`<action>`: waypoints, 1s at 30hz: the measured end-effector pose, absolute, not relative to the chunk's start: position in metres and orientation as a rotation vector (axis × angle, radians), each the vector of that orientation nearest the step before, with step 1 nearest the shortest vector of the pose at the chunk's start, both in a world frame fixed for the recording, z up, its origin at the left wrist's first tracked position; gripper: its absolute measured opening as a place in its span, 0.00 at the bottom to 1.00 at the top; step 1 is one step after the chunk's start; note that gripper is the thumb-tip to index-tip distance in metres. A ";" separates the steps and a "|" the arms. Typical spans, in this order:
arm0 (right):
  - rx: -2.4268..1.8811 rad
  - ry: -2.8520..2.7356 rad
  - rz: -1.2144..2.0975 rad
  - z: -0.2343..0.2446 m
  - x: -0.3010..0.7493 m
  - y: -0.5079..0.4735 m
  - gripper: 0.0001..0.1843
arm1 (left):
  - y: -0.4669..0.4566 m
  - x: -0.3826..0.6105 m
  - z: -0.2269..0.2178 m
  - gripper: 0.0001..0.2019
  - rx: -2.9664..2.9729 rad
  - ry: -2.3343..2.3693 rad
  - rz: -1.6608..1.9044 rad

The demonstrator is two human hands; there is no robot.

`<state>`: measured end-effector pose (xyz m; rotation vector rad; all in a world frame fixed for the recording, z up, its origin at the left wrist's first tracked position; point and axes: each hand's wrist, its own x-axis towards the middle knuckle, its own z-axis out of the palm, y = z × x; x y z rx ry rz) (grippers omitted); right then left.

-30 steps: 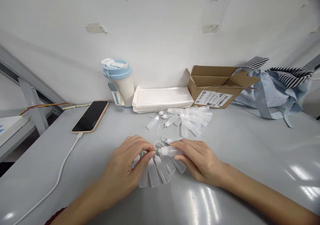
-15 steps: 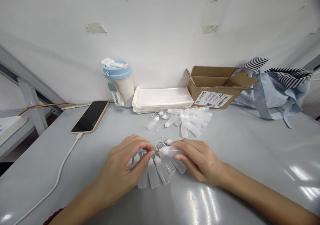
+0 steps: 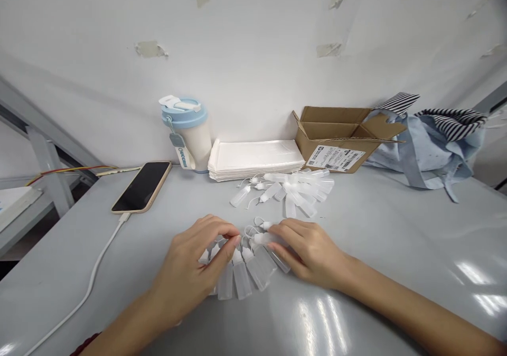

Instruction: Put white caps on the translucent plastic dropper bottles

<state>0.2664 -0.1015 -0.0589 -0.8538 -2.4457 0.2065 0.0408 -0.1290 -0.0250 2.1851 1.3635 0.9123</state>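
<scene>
Several small translucent squeeze bottles (image 3: 241, 282) with white needle-tip tops lie fanned out on the grey table between my hands. My right hand (image 3: 315, 250) is closed around one needle-tip bottle (image 3: 261, 239), its white top pointing left and a thin cap strap looping beside it. Another white bottle top (image 3: 265, 225) shows just behind that one, partly under my fingers. My left hand (image 3: 198, 261) pinches thumb and forefinger together above the left side of the fan; what lies between the fingertips is too small to make out. It covers part of the leftmost bottles.
Behind the fan lies a second pile of similar bottles (image 3: 307, 187). Along the wall stand a blue-lidded cup (image 3: 194, 139), a stack of white trays (image 3: 255, 155), an open cardboard box (image 3: 336, 152) and a light-blue cloth bag (image 3: 428, 150). A phone (image 3: 141, 187) with a white cable (image 3: 93, 277) is at left.
The bottle in my right hand has tilted and dropped slightly toward the other bottles, and more of it is covered by my fingers. My left hand has shifted a little left, still pinching.
</scene>
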 end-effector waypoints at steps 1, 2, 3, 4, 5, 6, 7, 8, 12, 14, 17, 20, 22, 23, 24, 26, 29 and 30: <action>-0.874 -2.453 0.209 -0.059 0.266 -0.101 0.13 | -0.129 0.041 -0.025 0.05 2.175 1.381 0.897; -0.890 -2.451 0.209 -0.058 0.266 -0.100 0.13 | -0.129 0.041 -0.024 0.05 2.166 1.397 0.882; -0.903 -2.439 0.209 -0.058 0.266 -0.099 0.13 | -0.129 0.041 -0.024 0.05 2.161 1.408 0.871; -0.915 -2.416 0.207 -0.057 0.267 -0.098 0.13 | -0.129 0.041 -0.024 0.06 2.159 1.416 0.864; -0.928 -2.386 0.204 -0.056 0.268 -0.096 0.12 | -0.130 0.041 -0.024 0.06 2.158 1.420 0.865; -0.947 -2.351 0.199 -0.056 0.270 -0.094 0.10 | -0.130 0.041 -0.024 0.06 2.156 1.423 0.868; -0.970 -2.315 0.184 -0.055 0.272 -0.091 0.09 | -0.131 0.041 -0.024 0.06 2.151 1.424 0.871; -1.001 -2.282 0.157 -0.056 0.274 -0.088 0.08 | -0.131 0.041 -0.024 0.06 2.144 1.424 0.874; -1.172 -2.231 -0.042 -0.060 0.283 -0.074 0.08 | -0.132 0.041 -0.023 0.06 2.112 1.427 0.878; -1.256 -2.242 -0.116 -0.062 0.287 -0.069 0.09 | -0.132 0.041 -0.023 0.06 2.104 1.432 0.873; -1.341 -2.241 -0.181 -0.064 0.288 -0.066 0.10 | -0.132 0.042 -0.023 0.06 2.093 1.436 0.874; -1.402 -2.236 -0.249 -0.066 0.289 -0.066 0.11 | -0.131 0.042 -0.023 0.07 2.121 1.430 0.874; -1.442 -2.245 -0.285 -0.067 0.289 -0.067 0.12 | -0.131 0.042 -0.024 0.07 2.140 1.433 0.868; -1.459 -2.245 -0.291 -0.068 0.289 -0.067 0.12 | -0.132 0.042 -0.024 0.07 2.139 1.435 0.860; -1.472 -2.238 -0.286 -0.068 0.289 -0.067 0.12 | -0.132 0.042 -0.024 0.07 2.131 1.439 0.852; -1.481 -2.186 -0.252 -0.068 0.289 -0.066 0.12 | -0.132 0.041 -0.025 0.07 2.113 1.442 0.843; -1.422 -2.072 -0.172 -0.064 0.288 -0.067 0.11 | -0.133 0.041 -0.026 0.06 2.109 1.444 0.846; -1.383 -2.043 -0.137 -0.062 0.287 -0.069 0.11 | -0.132 0.041 -0.026 0.06 2.121 1.442 0.849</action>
